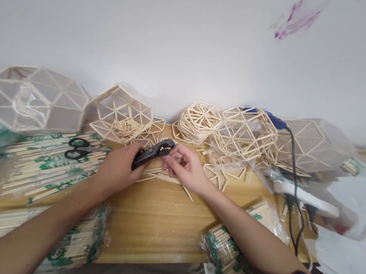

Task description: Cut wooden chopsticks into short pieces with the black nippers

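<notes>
My left hand [120, 164] is wrapped round a black plier-like hand tool [152, 152] with curved jaws, held above the middle of the wooden table. My right hand [187, 168] is beside the jaws with thumb and fingers pinched together. Whatever it pinches is too small and hidden to make out. Thin wooden sticks [168, 178] lie on the table below both hands. Behind them, a pile of short stick pieces [129, 130] lies in front of an open stick frame [113, 99]. A ball-shaped bundle of sticks [199, 122] sits against the wall.
Black scissors [78, 148] lie on bagged sticks [52, 163] at left. More bags of sticks [229, 254] lie near the front edge. Faceted stick frames [247, 134] line the wall. A blue-handled corded tool [277, 121] hangs its cable near a white power strip [306, 199].
</notes>
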Action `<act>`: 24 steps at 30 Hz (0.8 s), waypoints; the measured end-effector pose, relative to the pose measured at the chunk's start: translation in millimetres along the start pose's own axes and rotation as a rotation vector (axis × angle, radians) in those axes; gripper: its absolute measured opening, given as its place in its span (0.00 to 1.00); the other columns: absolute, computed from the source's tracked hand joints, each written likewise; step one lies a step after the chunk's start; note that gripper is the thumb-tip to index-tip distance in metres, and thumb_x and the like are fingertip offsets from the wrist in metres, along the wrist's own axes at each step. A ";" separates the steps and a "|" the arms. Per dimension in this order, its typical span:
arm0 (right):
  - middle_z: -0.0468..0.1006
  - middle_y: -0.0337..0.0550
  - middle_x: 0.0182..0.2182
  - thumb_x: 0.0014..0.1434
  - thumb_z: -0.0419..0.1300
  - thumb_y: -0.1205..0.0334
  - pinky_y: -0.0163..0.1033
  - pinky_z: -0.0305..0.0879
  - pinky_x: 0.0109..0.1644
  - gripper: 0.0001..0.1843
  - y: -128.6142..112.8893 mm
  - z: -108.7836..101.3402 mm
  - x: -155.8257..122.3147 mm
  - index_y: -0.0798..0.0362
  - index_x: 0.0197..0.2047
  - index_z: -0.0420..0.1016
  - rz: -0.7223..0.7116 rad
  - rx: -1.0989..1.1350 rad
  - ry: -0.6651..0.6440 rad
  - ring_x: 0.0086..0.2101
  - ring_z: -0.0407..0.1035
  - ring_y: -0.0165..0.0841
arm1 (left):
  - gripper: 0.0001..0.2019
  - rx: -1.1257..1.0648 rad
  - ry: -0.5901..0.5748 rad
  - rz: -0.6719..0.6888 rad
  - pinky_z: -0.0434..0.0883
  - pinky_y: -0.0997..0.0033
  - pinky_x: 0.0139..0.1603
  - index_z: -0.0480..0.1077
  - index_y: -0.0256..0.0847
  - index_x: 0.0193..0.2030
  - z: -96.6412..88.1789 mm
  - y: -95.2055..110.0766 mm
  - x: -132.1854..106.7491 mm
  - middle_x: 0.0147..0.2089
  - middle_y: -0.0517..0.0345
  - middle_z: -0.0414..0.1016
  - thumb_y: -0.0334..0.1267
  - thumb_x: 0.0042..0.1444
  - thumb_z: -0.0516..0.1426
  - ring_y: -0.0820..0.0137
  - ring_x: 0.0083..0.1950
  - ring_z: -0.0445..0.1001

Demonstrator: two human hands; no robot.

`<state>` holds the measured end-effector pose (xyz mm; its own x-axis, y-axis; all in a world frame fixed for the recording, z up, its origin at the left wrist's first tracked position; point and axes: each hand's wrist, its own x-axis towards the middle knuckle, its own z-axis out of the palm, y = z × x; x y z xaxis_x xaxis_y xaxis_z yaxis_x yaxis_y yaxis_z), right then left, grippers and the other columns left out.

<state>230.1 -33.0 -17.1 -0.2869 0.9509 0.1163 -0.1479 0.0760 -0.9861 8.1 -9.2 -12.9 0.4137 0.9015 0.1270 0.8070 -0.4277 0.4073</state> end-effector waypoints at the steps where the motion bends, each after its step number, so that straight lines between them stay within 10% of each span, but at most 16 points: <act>1: 0.78 0.36 0.27 0.63 0.68 0.45 0.32 0.64 0.26 0.20 -0.4 -0.1 -0.1 0.50 0.37 0.67 0.001 -0.007 0.001 0.21 0.66 0.25 | 0.14 -0.011 0.002 0.005 0.71 0.62 0.43 0.70 0.42 0.49 0.6 -0.6 -0.1 0.44 0.48 0.82 0.48 0.64 0.54 0.55 0.44 0.81; 24: 0.57 0.29 0.21 0.65 0.63 0.42 0.37 0.47 0.27 0.22 -5.0 3.9 -4.9 0.47 0.32 0.60 -0.089 -0.328 0.121 0.22 0.50 0.28 | 0.12 -0.130 0.038 0.072 0.72 0.60 0.44 0.69 0.42 0.48 1.7 3.4 -2.9 0.43 0.48 0.81 0.45 0.64 0.54 0.56 0.42 0.79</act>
<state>228.5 -39.2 -12.3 -0.1697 0.9633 0.2078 0.1503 0.2336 -0.9606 10.4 -13.4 -13.4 0.4500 0.8720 0.1929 0.7134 -0.4809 0.5097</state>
